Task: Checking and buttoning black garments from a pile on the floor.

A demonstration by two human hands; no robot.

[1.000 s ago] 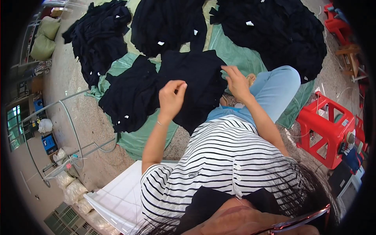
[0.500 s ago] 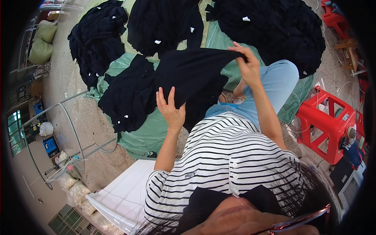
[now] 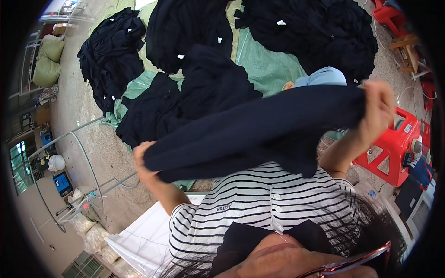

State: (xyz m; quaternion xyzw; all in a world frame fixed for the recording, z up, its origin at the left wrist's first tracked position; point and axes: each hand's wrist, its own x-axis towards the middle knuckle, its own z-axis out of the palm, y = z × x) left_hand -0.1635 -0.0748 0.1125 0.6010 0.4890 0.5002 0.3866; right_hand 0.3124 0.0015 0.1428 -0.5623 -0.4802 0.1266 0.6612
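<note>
A dark navy garment [image 3: 250,134] is stretched across in front of my chest, slanting up toward the right. My left hand [image 3: 150,169] is closed on its lower left end, beside the striped shirt sleeve. At the upper right end my right hand [image 3: 378,111] grips the cloth, a little blurred by motion. Beyond it lies a pile of dark garments [image 3: 204,81], with another dark piece [image 3: 148,106] at its left. The stretched cloth hides most of my lap and legs. Which part of the garment each hand holds cannot be made out.
Larger heaps of dark clothing [image 3: 310,32], [image 3: 187,28] lie farther off on green sheeting [image 3: 262,55]. A red plastic stool [image 3: 394,157] stands at the right. On the left is a metal tube frame [image 3: 85,157], with a white board [image 3: 143,231] nearer me.
Both hands have moved apart and closer to my body, lifting the garment off the pile and stretching it out. My left hand, its fingers extended before, is now closed on the cloth.
</note>
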